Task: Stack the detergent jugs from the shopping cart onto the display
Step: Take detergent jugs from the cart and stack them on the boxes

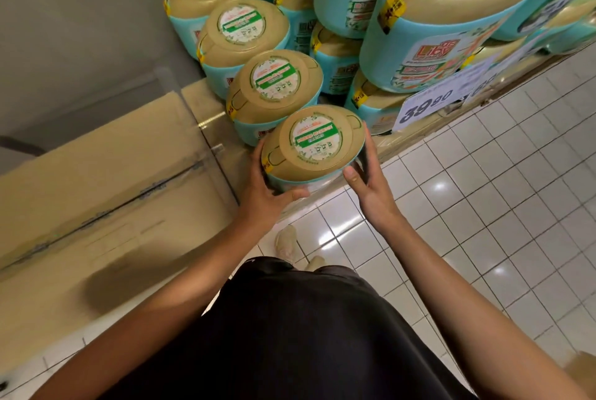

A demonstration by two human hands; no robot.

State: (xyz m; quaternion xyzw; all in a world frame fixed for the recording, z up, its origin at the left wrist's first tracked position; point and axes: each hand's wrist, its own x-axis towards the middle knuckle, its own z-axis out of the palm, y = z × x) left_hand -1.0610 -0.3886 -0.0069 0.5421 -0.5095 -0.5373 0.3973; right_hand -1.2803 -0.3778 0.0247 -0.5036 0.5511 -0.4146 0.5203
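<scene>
left hand (pixel 269 198) grips left side of nearest detergent jug (pixel 312 144) | right hand (pixel 371 180) grips its right side | jug at front of row of jugs (pixel 248 48) on display (pixel 416 136) | price sign (pixel 429 106) reads 39.90 | cardboard box (pixel 96 173) left

Display platform (pixel 409 141): low, tan, front edge running diagonally above the white tiled floor (pixel 483 206). On it stands a row of four detergent jugs (pixel 245 44) with turquoise bodies and tan caps, each touching the next. The front jug (pixel 309 144) is at the near corner, base hidden. Further jugs stand to the right, more stacked on them. A price card (pixel 425 106) reading 39.90 is at the front edge. Cardboard boxes (pixel 96 180) adjoin the left side
</scene>
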